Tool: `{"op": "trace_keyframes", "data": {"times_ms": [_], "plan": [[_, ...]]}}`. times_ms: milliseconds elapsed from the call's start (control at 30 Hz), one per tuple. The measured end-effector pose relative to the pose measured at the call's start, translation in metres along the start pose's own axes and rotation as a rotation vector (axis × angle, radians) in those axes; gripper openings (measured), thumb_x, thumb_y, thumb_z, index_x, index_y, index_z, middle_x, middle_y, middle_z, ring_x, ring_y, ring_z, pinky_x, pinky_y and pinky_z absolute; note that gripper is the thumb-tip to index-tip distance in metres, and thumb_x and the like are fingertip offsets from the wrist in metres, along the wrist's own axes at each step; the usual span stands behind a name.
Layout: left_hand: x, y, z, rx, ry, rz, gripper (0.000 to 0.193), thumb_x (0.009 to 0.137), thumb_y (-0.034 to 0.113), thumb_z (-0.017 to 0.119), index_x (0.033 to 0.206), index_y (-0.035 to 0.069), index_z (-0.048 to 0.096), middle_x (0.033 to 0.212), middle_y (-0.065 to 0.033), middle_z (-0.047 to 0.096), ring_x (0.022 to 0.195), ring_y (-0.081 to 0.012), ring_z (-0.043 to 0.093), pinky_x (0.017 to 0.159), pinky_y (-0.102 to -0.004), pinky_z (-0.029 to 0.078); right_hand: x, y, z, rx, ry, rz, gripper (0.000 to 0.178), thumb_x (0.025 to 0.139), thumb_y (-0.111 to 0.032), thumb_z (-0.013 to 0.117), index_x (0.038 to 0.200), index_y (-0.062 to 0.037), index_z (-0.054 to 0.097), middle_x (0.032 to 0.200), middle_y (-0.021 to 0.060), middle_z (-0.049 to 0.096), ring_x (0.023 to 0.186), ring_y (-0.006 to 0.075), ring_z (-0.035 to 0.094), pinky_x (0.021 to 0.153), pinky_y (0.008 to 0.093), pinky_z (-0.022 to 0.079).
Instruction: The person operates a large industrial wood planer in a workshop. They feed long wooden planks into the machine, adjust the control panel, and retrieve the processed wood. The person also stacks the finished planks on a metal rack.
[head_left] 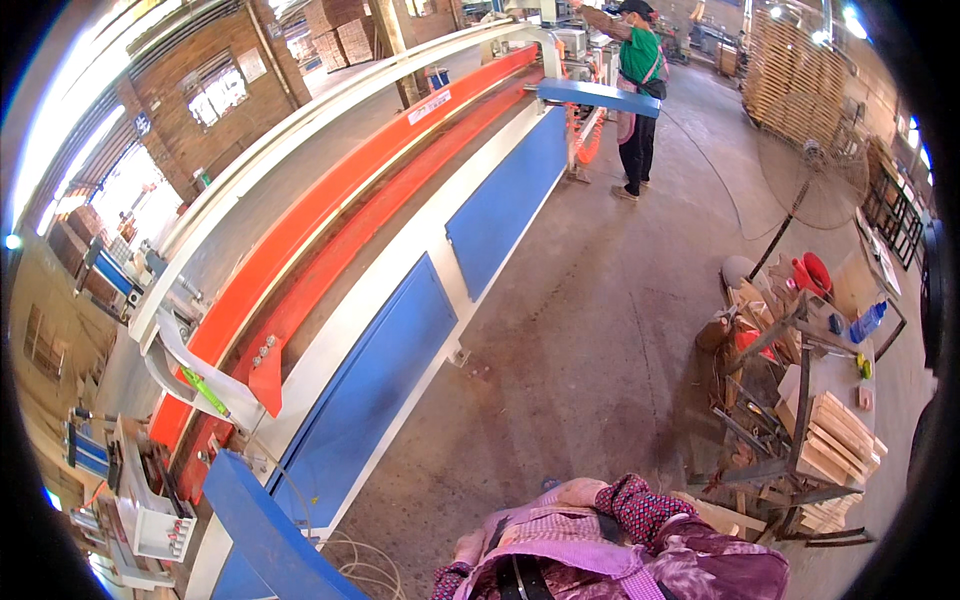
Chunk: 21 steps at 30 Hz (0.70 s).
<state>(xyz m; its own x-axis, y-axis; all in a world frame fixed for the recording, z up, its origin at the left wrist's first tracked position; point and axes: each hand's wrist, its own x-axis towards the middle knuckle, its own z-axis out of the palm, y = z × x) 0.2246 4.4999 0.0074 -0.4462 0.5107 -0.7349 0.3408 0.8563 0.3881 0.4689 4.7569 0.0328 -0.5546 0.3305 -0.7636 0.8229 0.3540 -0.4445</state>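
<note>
Broad lane of floor between a long machine and a timber rack, both hands drawn in at the body

In the head view, a strip of concrete floor (570, 370) runs from the wearer up to a co-worker in a green top (642, 60), who stands at the far end of the machine. The lane's left edge is the machine's white frame (450, 265) with its blue panels (370, 350), set below an orange-red beam (290, 225). At the near end, a blue arm (270, 530) juts toward the wearer, and a pale hose (375, 575) loops on the floor just beside it. The right edge is uneven: a metal rack with cut timber pieces (840, 440), a tabletop (832, 368) carrying a blue bottle (868, 322), and farther off a pedestal fan (812, 160) before a tall wood stack (795, 75).

At the lower edge is the wearer's purple apron (560, 550), the thing nearest both hands. The right hand (580, 492) lies across its upper edge, pointing leftward out of a dotted sleeve (640, 510); the left hand (468, 547) shows as a small patch at its left side. Fingers cannot be made out on either, so whether they are spread, curled or gripping cannot be told. Both are well apart from the rack.
</note>
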Motion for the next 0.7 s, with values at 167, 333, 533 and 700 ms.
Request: {"op": "trace_keyframes", "data": {"times_ms": [167, 333, 533, 700], "plan": [[-0.021, 0.024, -0.007, -0.098, 0.040, -0.246, 0.064, 0.087, 0.058, 0.045, 0.110, 0.005, 0.071, 0.120, -0.0302, 0.062, 0.121, -0.0440, 0.056, 0.101, -0.0493, 0.043, -0.012, -0.011, -0.009, -0.008, 0.068, -0.034, 0.049, 0.085, -0.044, 0.054, 0.112, -0.0067, 0.071, 0.117, 0.0224, 0.067, 0.113, 0.0416, 0.062, 0.097, 0.0457, 0.048], [-0.032, 0.037, -0.014, -0.027, 0.016, -0.250, 0.054, 0.092, 0.051, 0.045, 0.113, 0.008, 0.070, 0.118, -0.0302, 0.063, 0.118, -0.0447, 0.058, 0.098, -0.0510, 0.045, -0.003, -0.003, 0.002, -0.002, 0.072, -0.019, 0.049, 0.086, -0.043, 0.053, 0.114, -0.0073, 0.071, 0.119, 0.0220, 0.066, 0.114, 0.0409, 0.061, 0.099, 0.0454, 0.047], [-0.046, 0.043, -0.023, 0.198, -0.026, -0.028, 0.031, 0.097, 0.030, 0.044, 0.110, 0.011, 0.065, 0.108, -0.0272, 0.067, 0.103, -0.0446, 0.066, 0.085, -0.0544, 0.052, 0.003, -0.001, 0.008, -0.032, 0.028, 0.018, 0.049, 0.088, -0.043, 0.050, 0.117, -0.0089, 0.070, 0.122, 0.0201, 0.066, 0.117, 0.0386, 0.061, 0.101, 0.0447, 0.046], [-0.038, 0.041, -0.019, 0.281, -0.029, 0.034, 0.031, 0.098, 0.029, 0.042, 0.109, 0.011, 0.065, 0.107, -0.0258, 0.068, 0.100, -0.0447, 0.067, 0.082, -0.0546, 0.053, 0.009, 0.008, 0.014, -0.039, 0.024, 0.043, 0.049, 0.089, -0.043, 0.049, 0.119, -0.0093, 0.069, 0.123, 0.0194, 0.066, 0.117, 0.0382, 0.061, 0.101, 0.0446, 0.046]]}}
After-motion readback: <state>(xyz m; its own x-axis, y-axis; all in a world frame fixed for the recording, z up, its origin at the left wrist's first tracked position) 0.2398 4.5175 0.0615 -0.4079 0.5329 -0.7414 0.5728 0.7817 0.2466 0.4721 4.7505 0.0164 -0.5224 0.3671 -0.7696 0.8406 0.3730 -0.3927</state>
